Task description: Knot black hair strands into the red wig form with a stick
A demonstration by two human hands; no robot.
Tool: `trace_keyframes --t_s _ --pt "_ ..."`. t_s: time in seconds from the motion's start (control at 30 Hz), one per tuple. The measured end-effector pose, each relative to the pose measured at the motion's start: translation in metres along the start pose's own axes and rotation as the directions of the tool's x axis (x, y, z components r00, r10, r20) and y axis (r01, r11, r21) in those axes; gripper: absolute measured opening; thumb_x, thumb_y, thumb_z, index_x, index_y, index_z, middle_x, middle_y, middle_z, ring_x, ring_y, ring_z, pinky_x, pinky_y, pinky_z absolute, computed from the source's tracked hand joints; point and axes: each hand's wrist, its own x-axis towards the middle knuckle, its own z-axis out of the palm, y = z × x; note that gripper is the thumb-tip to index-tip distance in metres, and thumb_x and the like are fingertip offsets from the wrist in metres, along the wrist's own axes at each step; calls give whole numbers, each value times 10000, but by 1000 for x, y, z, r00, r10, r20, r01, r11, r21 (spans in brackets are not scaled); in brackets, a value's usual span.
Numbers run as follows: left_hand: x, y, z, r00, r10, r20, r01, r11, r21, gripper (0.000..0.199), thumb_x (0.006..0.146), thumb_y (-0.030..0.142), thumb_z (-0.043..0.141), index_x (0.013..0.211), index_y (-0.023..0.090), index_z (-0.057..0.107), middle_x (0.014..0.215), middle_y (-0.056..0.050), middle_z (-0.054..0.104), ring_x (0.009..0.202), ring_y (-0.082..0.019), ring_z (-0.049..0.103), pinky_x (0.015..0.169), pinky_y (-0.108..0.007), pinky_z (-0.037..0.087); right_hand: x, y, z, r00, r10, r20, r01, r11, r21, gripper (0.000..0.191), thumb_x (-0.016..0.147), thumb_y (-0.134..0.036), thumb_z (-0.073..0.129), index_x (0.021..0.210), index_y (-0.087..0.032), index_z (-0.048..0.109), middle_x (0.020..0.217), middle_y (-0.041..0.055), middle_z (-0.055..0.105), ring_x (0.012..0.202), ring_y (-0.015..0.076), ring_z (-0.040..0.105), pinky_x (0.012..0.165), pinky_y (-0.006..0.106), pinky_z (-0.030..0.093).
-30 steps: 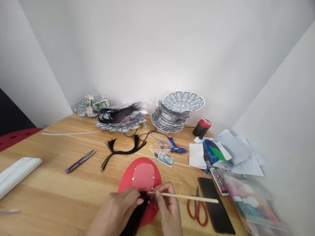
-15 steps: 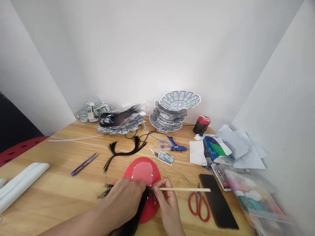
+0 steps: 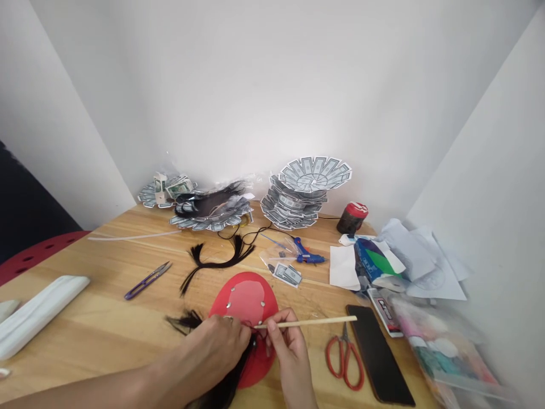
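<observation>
A red oval piece with a pinkish panel and small shiny studs lies at the front of the table. My left hand is closed over its left side, on a bundle of black hair that runs down toward the front edge. Between the thumb and fingers of my right hand is a thin wooden stick; its tip reaches the middle of the red piece beside my left fingertips. Thin dark strands show near the tip, too small to make out.
Red-handled scissors and a black phone lie at right. Purple snips, a black hair strip, a blue glue gun and stacked banknote-print rings lie beyond.
The stick has tilted, its far end a little higher, and its tip has shifted left toward my left fingers. My left hand has moved slightly down and left.
</observation>
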Motion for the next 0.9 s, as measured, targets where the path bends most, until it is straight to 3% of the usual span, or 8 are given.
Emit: trace_keyframes --t_s 0.13,0.23,0.4,0.47,0.6,0.7,0.9 --pt "-16 -16 -7 994 97 -52 -101 993 -67 111 884 120 589 951 204 618 831 -21 689 575 -206 617 443 -327 360 0 0 0 1000 -6 8 5 1000 5 468 767 -652 702 740 -210 548 646 -12 651 517 94 470 525 218 390" --pt "-29 -24 -2 980 127 -155 -151 976 -157 91 924 147 578 880 226 581 909 -11 698 602 -192 638 462 -324 392 0 -1 0 1000 -15 15 15 1000 7 454 782 -635 701 741 -207 555 653 -3 663 517 93 475 516 214 389" --pt "-38 -22 20 954 -37 -296 -105 887 -449 238 1011 189 429 825 224 573 1270 -58 670 767 -176 727 622 -296 480 -1 -1 -1 999 -27 27 27 1000 -2 436 804 -617 692 747 -206 558 661 -3 668 521 90 473 524 211 393" --pt "-38 -19 29 955 -108 -275 -98 763 -639 261 1025 201 401 862 227 604 1362 -38 629 981 -176 724 734 -258 493 -2 -1 -2 999 -24 36 25 1000 -12 420 820 -603 686 761 -205 565 676 -2 675 533 93 479 544 216 401" --pt "-37 -11 42 954 -262 -146 -38 377 -926 281 1033 359 415 1210 328 632 1326 -4 668 1253 -206 593 1016 -281 434 -4 -2 -4 999 -27 35 28 999 -32 390 843 -581 674 789 -208 574 689 -6 676 550 103 496 573 230 412" --pt "-36 -5 48 919 -392 -38 9 117 -993 388 1014 491 382 1207 332 679 1218 -25 727 1192 -242 626 1028 -321 449 -5 -3 -4 999 -36 31 37 998 -43 360 859 -554 670 796 -210 584 712 9 697 555 113 509 587 246 422" --pt "-31 3 56 826 -550 120 -5 -220 -975 490 937 613 460 991 248 783 1001 -71 775 998 -270 686 905 -322 525 -5 1 0 997 -75 -6 75 996 -40 359 869 -565 647 784 -227 562 693 -3 692 526 117 494 560 253 411"
